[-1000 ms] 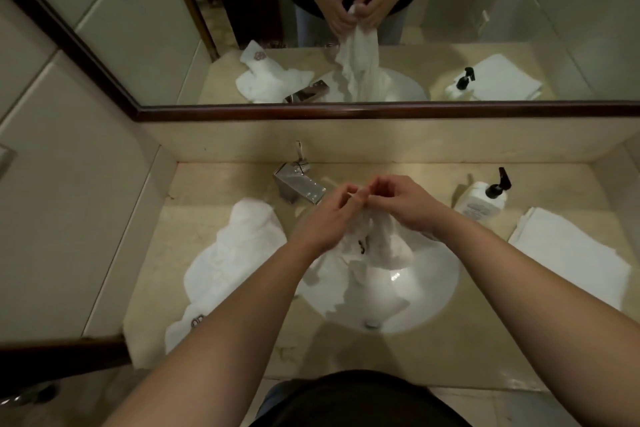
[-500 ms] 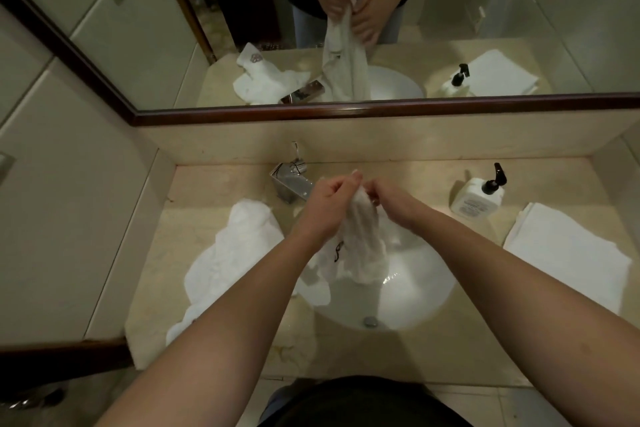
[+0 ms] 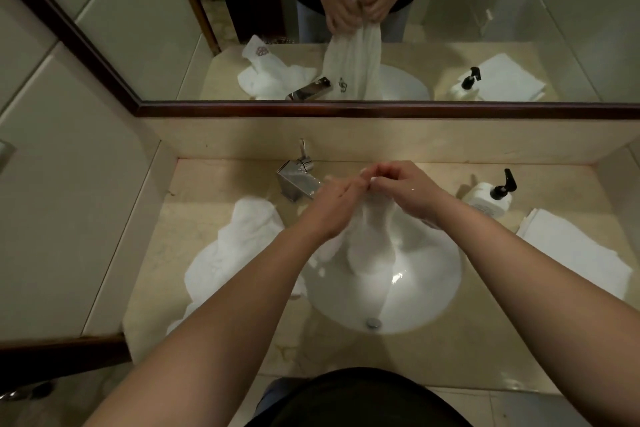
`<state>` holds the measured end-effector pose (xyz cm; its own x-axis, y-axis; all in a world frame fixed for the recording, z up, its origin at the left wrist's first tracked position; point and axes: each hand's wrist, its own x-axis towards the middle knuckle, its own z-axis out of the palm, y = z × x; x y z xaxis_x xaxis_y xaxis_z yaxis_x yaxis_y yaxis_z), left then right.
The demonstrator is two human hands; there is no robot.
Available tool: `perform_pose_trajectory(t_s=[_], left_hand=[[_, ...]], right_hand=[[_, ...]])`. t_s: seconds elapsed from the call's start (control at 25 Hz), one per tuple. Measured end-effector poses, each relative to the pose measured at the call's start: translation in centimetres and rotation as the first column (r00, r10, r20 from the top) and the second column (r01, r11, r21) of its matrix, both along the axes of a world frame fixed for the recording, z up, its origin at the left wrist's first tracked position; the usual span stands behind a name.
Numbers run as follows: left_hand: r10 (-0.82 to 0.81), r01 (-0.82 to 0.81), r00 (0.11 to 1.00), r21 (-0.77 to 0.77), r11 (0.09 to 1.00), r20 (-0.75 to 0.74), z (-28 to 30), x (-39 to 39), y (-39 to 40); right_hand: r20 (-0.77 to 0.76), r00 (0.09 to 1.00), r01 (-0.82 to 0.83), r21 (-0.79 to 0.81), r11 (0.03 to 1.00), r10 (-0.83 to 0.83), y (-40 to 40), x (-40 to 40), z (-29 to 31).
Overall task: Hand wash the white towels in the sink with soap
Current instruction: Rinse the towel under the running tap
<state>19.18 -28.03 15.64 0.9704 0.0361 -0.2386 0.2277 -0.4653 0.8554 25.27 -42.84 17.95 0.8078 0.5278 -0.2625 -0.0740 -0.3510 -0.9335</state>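
Here, in the head view, both hands meet just above the middle of the frame, over the back edge of the white sink (image 3: 433, 288). The left hand (image 3: 329, 208) has its fingers curled round the top of a white towel (image 3: 372, 239), and the right hand (image 3: 408, 191) pinches the same bunched top edge with bent fingers, the two hands touching at the fingertips. The towel hangs down from that grip in loose folds into the basin, its lower end lying against the wet bowl above the drain (image 3: 373, 323). To the left of the sink, a second white towel (image 3: 235, 253) lies crumpled on the beige stone table (image 3: 450, 357), its edge reaching the basin rim. At the right edge of the frame a folded white towel (image 3: 575, 253) lies flat on the table, and just behind it stands a white soap bottle (image 3: 488, 201) with a black pump. A chrome faucet (image 3: 296, 180) sits at the back left of the sink, close to the left hand. Across the upper half of the frame, a mirror (image 3: 519, 10) with a dark wooden frame reflects the two hands clasped round the towel's top, with the cloth hanging long below them and a small dark emblem near its lower corner.
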Motion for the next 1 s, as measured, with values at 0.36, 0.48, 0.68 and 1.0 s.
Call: perform_pose_trajectory(t_s=[0.36,0.48,0.68,1.0], left_hand=[[0.091,-0.082,0.996,-0.398,0.914,0.005,2.8,1.3,0.2],[0.147,-0.144,0.989,-0.425,0.894,-0.027,3.3,1.4,1.3],[0.203,-0.234,0.972,-0.375,0.897,-0.12,2.4,1.6,3.1],[0.377,-0.447,0.894,-0.408,0.796,-0.244,-2.8,0.5,4.5]], right_hand=[[-0.046,0.993,0.097,-0.218,0.971,-0.11,0.8,0.9,-4.1],[-0.205,0.967,0.108,-0.204,0.973,-0.151,0.2,0.2,-6.3],[-0.24,0.939,0.247,-0.033,0.968,-0.248,0.9,0.3,-6.4],[-0.57,0.726,0.638,0.349,0.687,-0.385,2.3,1.4,-7.1]])
